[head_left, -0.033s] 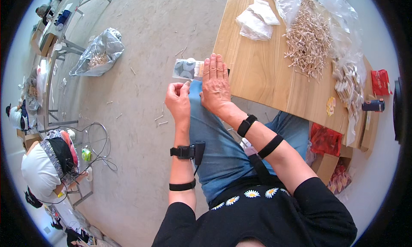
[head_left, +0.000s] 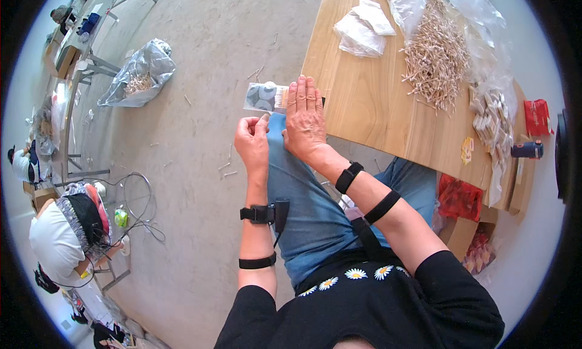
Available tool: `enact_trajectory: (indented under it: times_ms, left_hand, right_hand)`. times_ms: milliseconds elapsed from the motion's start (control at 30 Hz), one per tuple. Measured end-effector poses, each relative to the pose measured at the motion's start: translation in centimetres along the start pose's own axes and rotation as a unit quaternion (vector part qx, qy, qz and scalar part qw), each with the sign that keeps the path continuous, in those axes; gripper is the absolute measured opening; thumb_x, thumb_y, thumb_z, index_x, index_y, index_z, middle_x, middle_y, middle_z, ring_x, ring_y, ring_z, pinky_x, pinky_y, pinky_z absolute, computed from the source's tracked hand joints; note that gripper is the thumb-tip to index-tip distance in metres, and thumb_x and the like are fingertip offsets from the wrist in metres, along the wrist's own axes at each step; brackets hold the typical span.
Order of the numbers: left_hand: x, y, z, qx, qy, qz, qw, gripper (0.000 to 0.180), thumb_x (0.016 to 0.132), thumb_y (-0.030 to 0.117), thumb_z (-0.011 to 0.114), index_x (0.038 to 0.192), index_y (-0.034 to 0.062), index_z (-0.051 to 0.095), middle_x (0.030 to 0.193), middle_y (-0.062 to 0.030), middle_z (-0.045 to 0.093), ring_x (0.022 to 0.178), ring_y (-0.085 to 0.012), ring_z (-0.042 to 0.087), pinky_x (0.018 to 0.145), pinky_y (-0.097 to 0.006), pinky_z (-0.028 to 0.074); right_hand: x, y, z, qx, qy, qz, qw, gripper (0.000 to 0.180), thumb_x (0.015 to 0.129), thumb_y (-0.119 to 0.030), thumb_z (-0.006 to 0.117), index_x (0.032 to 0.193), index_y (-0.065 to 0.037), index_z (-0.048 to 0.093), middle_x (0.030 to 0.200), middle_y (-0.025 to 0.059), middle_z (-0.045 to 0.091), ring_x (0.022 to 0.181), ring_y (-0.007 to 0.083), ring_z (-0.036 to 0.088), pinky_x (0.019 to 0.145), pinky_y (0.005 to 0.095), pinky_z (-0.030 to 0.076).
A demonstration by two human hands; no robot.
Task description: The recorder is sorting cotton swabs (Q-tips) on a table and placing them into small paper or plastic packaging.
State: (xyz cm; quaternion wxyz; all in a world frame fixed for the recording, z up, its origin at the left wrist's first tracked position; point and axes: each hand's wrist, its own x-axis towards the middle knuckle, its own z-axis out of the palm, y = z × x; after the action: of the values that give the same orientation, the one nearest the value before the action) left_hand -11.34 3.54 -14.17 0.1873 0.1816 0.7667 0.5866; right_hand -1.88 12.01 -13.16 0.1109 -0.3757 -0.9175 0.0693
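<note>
Flanking the tabletop point(head_left: 364, 94) on its left, the right hand point(head_left: 305, 123) lay flat, fingers straight; the left hand point(head_left: 251, 138) curled, whether its grip clamped anything I couldn't tell. Even pressure seemed wisest for the swab packet point(head_left: 260, 98), farther left of the tabletop, its right end apparently hidden under that palm's fingers.

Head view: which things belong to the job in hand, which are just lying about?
Probably the job:
patterned clear packet, partly covered by the right hand, near the left hand
pile of swab-like sticks
flat whitish packets

Seemingly just lying about:
loose sticks on the floor
dark blue cylinder
red packet
</note>
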Motion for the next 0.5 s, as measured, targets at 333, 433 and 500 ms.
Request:
enact_trajectory:
  times_ms: [333,433,500]
  left_hand:
    - [3.8,-0.5,2.4,-0.261,-0.089,-0.195,0.941,0.026,0.089,0.033,0.077,0.086,0.0094,0.065,0.073,0.0004,0.065,0.059,-0.0059,0.054,0.052,-0.022,0.043]
    - [3.4,-0.7,4.0,-0.382,-0.085,-0.228,0.891,0.024,0.086,0.031,0.08,0.09,0.011,0.067,0.071,0.0031,0.063,0.054,-0.0031,0.049,0.047,-0.02,0.039]
    - [3.2,-0.6,4.8,-0.377,-0.096,-0.208,0.897,0.019,0.086,0.027,0.08,0.093,0.0141,0.067,0.076,0.0072,0.063,0.057,-0.0017,0.052,0.046,-0.02,0.04]
  right_hand:
    - [-0.1,-0.1,0.0,-0.002,0.016,0.004,1.0,0.103,0.07,-0.021,0.076,0.151,0.012,0.021,0.159,0.0309,0.016,0.151,0.0438,0.011,0.124,0.0497,0.012]
    - [0.0,-0.2,0.4,0.019,0.024,0.01,0.999,0.094,0.076,-0.021,0.071,0.15,0.012,0.023,0.159,0.0311,0.017,0.152,0.0435,0.012,0.124,0.0501,0.011]
    - [0.1,-0.4,0.8,0.034,0.038,0.012,0.999,0.087,0.082,-0.022,0.066,0.15,0.011,0.024,0.16,0.0307,0.017,0.152,0.0431,0.011,0.124,0.05,0.011]
